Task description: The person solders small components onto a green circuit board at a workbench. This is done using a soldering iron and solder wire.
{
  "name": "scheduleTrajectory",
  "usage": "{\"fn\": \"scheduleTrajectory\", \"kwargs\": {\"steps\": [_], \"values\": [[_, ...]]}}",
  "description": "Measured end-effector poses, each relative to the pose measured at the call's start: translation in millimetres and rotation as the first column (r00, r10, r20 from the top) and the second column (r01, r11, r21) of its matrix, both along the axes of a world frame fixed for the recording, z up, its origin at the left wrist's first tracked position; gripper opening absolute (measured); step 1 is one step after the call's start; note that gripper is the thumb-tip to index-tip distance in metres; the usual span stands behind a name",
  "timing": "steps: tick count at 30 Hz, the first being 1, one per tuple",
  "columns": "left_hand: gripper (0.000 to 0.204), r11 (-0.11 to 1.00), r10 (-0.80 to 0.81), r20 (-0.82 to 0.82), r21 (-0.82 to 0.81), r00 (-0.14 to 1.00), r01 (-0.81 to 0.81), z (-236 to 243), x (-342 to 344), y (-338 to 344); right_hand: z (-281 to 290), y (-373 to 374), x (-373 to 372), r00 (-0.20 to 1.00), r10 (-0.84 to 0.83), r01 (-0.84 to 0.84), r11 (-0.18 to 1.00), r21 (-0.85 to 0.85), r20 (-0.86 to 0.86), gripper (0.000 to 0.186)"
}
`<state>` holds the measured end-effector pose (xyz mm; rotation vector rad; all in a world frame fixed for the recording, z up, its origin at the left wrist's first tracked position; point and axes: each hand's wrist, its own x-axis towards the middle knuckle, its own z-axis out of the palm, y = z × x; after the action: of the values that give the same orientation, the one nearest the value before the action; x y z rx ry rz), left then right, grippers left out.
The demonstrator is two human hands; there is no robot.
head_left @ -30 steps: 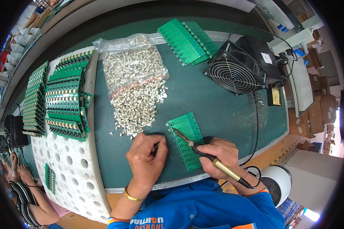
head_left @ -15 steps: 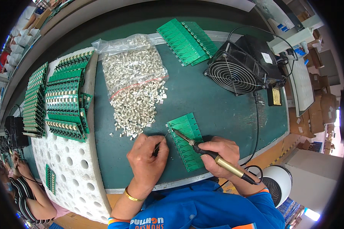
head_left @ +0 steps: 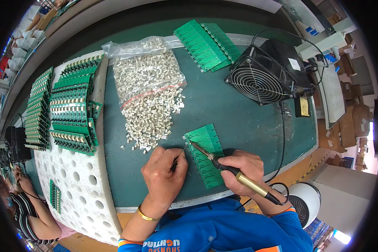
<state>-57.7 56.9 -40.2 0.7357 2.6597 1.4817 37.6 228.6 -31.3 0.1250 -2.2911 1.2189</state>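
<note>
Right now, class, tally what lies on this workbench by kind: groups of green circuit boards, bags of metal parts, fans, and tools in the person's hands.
Groups of green circuit boards: 3 (panel being soldered, fanned stack, rows on the white foam)
Bags of metal parts: 1
Black fans: 1
Hand tools: 2 (soldering iron in right hand, thin wire in left hand)
Total: 7

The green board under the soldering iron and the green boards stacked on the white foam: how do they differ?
The board strip under the iron lies alone and flat on the dark green mat; the boards on the foam are packed in overlapping rows on the perforated white foam sheet. The strip lies between the left hand and right hand, with the soldering iron tip on it; the foam stacks are untouched. Both are green.
</note>
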Motion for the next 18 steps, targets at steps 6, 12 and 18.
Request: {"fn": "scheduleTrajectory", "kwargs": {"steps": [6,12,18], "values": [[0.009,1.000,-0.001,0.023,-0.001,1.000,0.001,-0.2,0.4,-1.4,6.9,0.0,3.1,0.998,0.027,-0.027,1.000,0.005,0.060,0.023],[0.009,1.000,0.001,0.036,0.017,0.999,-0.001,-1.0,0.7,-0.4,6.6,-2.9,4.9,0.999,0.019,-0.021,0.999,0.030,0.047,0.025],[0.009,1.000,-0.007,0.033,0.018,0.999,0.006,-1.0,0.5,-1.3,4.3,-5.5,7.7,0.999,0.016,-0.018,0.998,0.058,0.030,0.026]]}}
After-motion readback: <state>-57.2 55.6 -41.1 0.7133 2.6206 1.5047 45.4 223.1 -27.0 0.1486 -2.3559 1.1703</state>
